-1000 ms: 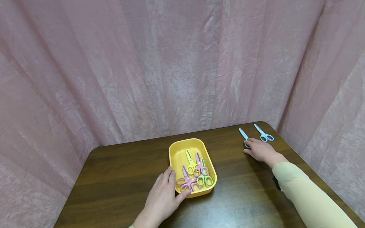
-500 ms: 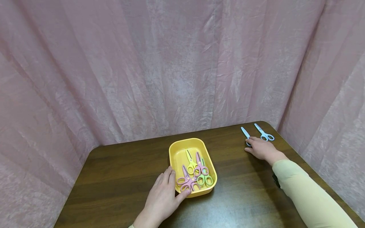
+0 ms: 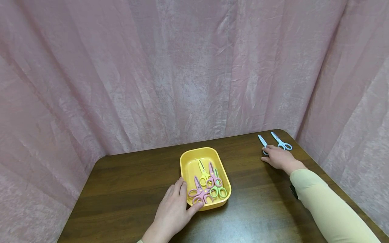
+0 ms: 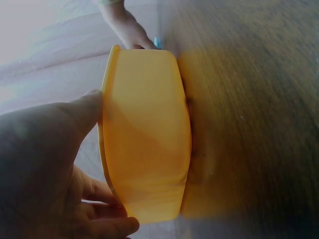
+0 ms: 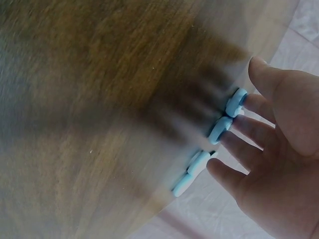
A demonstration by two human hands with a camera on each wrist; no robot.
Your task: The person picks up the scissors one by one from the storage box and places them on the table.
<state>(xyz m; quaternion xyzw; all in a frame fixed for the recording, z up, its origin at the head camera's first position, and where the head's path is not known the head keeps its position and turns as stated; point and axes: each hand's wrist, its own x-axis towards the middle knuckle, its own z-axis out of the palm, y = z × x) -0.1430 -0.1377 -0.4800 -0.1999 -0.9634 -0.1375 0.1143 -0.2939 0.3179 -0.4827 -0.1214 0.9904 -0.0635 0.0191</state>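
My left hand [image 3: 172,209] holds the near left corner of a yellow tray [image 3: 187,166], thumb over the front rim and fingers along the left side. The left wrist view shows the thumb at the rim of the tray wall [image 4: 144,114]. Inside lie yellow scissors [image 3: 201,166], green scissors [image 3: 222,196] and pink scissors [image 3: 198,184]. At the far right, my right hand [image 3: 278,158] rests on a pair of blue scissors [image 3: 262,140], hiding most of the handles. In the right wrist view, extended fingertips touch the blue handle loops [image 5: 220,130], with the thumb held apart.
A second pair of blue scissors [image 3: 276,138] lies just right of the first, close to the far right corner of the brown wooden table [image 3: 130,182]. Pink curtains [image 3: 188,84] hang close behind and beside the table.
The blue scissors under my right hand have slid a little away and to the right, closer to the other blue pair. My left hand and the tray have stayed still.
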